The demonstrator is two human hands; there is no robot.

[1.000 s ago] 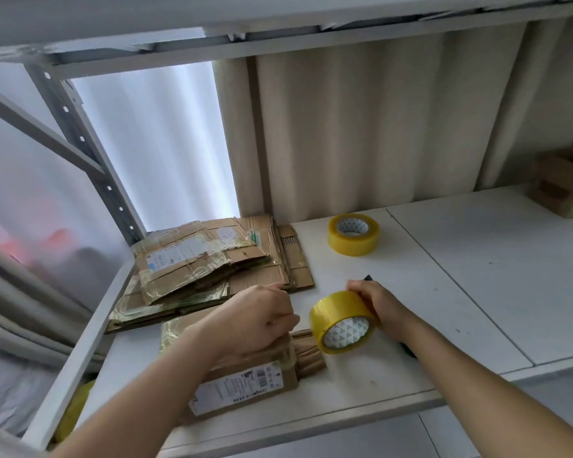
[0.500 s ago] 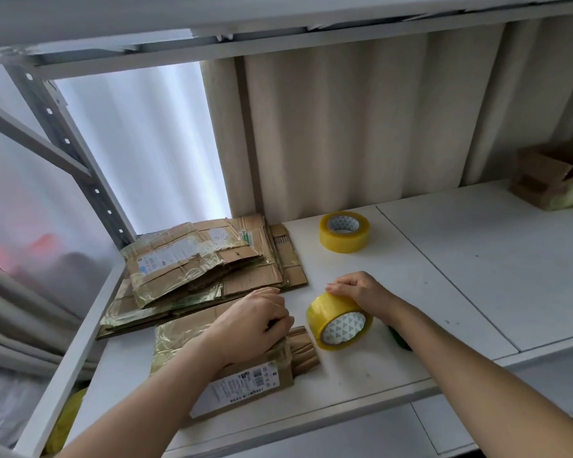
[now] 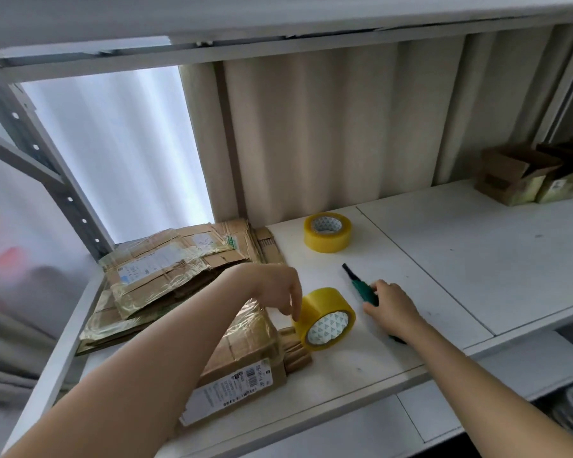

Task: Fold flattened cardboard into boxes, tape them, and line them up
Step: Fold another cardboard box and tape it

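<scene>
While over box [image 3: 245, 355] | left hand [image 3: 275, 289] fingers drooping, tips touching tape roll [image 3: 328, 320] standing on edge beside box | right hand [image 3: 389, 305] resting on green cutter [image 3: 361, 287], grip unclear | spare roll [image 3: 327, 232] beyond hands | flat cardboard stack [image 3: 166, 269] left of left hand

A yellow roll of packing tape [image 3: 325, 320], stood on edge against a brown taped cardboard box [image 3: 245, 355], is touched by the left hand [image 3: 275, 287]. A green-handled cutter [image 3: 361, 287] on the white shelf [image 3: 460, 256] is touched by the right hand [image 3: 392, 305].
</scene>
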